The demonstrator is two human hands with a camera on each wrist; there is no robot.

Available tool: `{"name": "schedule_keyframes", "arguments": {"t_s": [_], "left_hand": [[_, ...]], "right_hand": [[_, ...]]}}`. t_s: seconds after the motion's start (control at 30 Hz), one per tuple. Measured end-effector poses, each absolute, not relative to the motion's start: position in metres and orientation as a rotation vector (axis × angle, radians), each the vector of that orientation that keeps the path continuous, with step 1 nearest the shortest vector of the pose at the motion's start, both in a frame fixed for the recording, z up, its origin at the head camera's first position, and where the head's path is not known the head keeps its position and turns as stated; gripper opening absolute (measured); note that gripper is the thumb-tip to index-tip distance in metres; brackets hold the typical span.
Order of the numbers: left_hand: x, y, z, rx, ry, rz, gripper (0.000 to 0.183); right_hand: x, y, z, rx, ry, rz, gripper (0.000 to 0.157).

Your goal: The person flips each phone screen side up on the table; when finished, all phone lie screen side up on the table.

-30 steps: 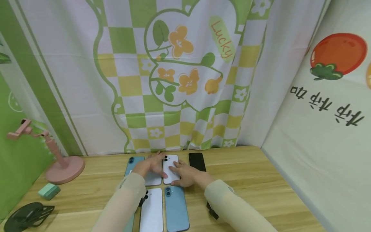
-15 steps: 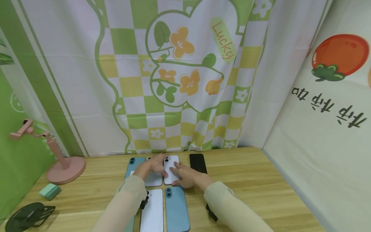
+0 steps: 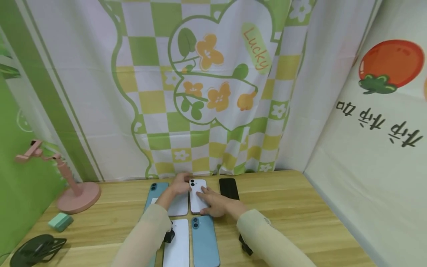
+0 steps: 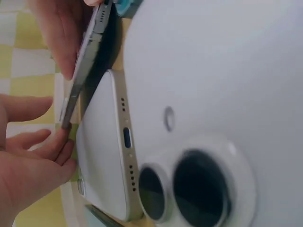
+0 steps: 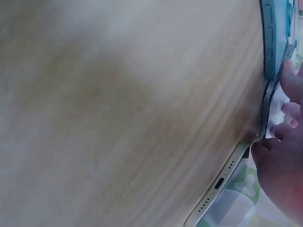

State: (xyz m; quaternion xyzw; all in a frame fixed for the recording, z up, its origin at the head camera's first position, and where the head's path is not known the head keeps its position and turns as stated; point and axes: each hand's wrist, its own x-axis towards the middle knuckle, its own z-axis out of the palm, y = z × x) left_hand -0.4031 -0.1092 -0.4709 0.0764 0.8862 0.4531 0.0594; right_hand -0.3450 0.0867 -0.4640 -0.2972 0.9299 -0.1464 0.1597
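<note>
A white phone (image 3: pixel 195 204) with two rear lenses lies back-up between both hands at the rear of the table. The right hand (image 3: pixel 217 205) holds it, fingers over its back and thumb at its lower edge. In the left wrist view this tilted phone (image 4: pixel 85 66) shows its side, with a dark gap beneath. The left hand (image 3: pixel 180 186) reaches over the neighbouring white phone (image 3: pixel 180 207); one fingertip touches the tilted phone's far corner, the thumb apart from it. Nearer stand another white phone (image 3: pixel 176 246) and a blue phone (image 3: pixel 205 241), both flat.
A light-blue phone (image 3: pixel 158 191) lies at the rear left, partly under the left arm. A dark phone (image 3: pixel 229 188) is right of the right hand. A pink stand (image 3: pixel 75 198), a green block (image 3: pixel 60 221) and a dark object (image 3: pixel 35 250) sit along the left. A patterned curtain (image 3: pixel 213 148) hangs behind.
The left hand's thumb has drawn back from the white phone's left edge, and that hand has shifted slightly up towards its top. The right hand stays on the phone.
</note>
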Motion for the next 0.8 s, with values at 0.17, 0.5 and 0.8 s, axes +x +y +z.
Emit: {"name": "schedule_keyframes", "arguments": {"t_s": [0.17,0.5,0.8], "left_hand": [[-0.403,-0.106,-0.470,0.136,2.567,1.669,0.078],[-0.400,-0.110,-0.474,-0.098,2.229,1.977,0.063],[-0.394,-0.113,-0.475,-0.085,2.050,2.018,0.047]], "right_hand": [[-0.348,0.087,-0.460,-0.825,2.639,-0.497,0.075],[-0.350,0.089,-0.461,-0.787,2.574,-0.695,0.077],[-0.351,0.090,-0.455,-0.698,2.512,-0.940,0.078]]}}
